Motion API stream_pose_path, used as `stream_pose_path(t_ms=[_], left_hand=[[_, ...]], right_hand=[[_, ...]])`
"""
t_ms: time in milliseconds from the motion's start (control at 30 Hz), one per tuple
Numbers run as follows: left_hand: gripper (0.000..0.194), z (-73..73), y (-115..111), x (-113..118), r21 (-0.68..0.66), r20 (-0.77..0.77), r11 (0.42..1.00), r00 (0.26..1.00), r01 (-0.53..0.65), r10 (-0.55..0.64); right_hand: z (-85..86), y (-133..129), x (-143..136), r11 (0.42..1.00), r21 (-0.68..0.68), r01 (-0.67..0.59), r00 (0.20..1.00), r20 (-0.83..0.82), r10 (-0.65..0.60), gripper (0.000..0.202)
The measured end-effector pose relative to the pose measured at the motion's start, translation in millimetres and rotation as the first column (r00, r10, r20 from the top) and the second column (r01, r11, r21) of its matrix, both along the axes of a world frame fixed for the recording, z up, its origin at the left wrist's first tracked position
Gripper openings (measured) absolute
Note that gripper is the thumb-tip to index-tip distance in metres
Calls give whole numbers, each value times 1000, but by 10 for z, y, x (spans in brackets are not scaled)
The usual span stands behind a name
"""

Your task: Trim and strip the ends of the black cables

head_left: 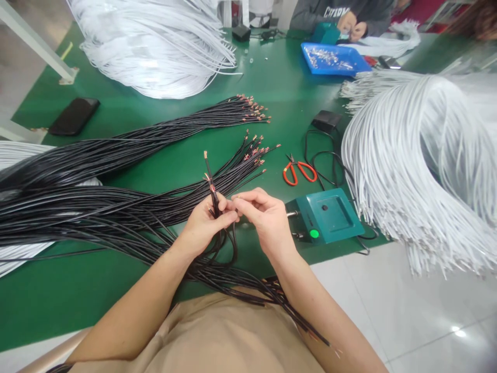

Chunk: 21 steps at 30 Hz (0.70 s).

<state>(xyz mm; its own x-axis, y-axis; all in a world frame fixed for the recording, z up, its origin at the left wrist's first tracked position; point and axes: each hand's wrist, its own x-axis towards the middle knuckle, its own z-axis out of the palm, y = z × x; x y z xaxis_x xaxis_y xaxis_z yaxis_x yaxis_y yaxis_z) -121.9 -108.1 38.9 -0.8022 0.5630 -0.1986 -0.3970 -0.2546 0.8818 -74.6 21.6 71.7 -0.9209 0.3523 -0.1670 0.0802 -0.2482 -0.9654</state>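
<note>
Several black cables [213, 192] with stripped, coppery ends stand up out of my left hand [207, 220], whose fingers are closed around them. Close against it, my right hand [266, 215] pinches with thumb and forefinger at a cable end; the tip itself is mostly hidden by the fingers. Loops of black cable hang below both hands. A bundle of black cables [163, 202] lies beside and behind my left hand, its bared ends fanned out to the right. Just right of my right hand sits a green machine [330, 215] with a bright green button and metal posts on its near side.
Orange-handled pliers [298, 171] and a black adapter [326, 121] lie behind the machine. White cable bundles [388, 140] hang over the right edge; more [155, 46] lie at the back left. A phone [74, 116] is at left. Across the table, a co-worker's hands [351, 26] work near a blue tray [334, 59].
</note>
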Motion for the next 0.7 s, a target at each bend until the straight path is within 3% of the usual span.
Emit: stream_pose_path(t_ms=[200, 467, 700], left_hand=[[35, 7, -15, -13, -36, -98, 999, 995, 5, -8], [35, 29, -11, -19, 0, -69, 999, 997, 34, -34], [35, -3, -29, -26, -46, -81, 998, 996, 33, -37]], right_hand=[[16, -12, -1, 998, -56, -27, 999, 17, 28, 15], [-11, 66, -37, 991, -105, -88, 996, 13, 90, 50], [28, 69, 27, 996, -27, -89, 996, 18, 89, 43]])
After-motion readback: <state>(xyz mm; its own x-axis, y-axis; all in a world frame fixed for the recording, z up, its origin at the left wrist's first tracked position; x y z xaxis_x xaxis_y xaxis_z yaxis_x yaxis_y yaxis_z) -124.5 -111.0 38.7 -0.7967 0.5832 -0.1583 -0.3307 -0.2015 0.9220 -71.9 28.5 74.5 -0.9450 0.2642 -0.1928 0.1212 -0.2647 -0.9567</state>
